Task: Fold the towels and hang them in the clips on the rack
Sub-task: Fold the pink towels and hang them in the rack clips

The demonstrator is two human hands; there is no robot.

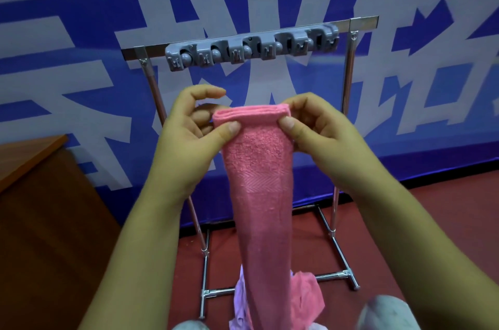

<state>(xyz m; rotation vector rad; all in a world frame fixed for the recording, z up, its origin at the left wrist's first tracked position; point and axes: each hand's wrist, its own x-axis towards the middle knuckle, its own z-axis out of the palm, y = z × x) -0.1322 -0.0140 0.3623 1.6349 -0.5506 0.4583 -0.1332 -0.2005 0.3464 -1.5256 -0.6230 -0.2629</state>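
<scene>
Blue wall behind, red floor below. Folded pink towel pinched at top corners by left hand and right hand, below gray clips on rack. Could unfold or slip if pinch loosens.

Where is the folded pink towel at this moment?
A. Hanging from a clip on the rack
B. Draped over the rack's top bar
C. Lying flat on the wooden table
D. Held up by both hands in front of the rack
D: the left hand and right hand each pinch a top corner of the pink towel, below the grey clips, which hold nothing.
</scene>
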